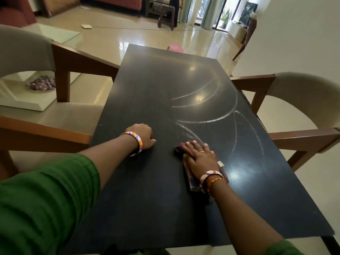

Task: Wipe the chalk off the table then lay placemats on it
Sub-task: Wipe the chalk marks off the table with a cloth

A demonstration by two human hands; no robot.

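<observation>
Head view: looking down on one dark bench [147,199], two hands resting on it. Left hand [142,135] curling into a loose fist, knuckles down on the bare surface, holding nothing visible. Right hand [200,159] lying flat, fingers spread, pressing one purple patterned cloth [191,183] against the bench. Chalk lines [207,120] showing as several pale arcs, curving across the right half just beyond the cloth; exact count blurring in the glare. Two chairs flanking the bench: one at left [62,70], one at right [301,111]. One bangle on each wrist. One pink box [175,47] sitting past the far edge.
</observation>
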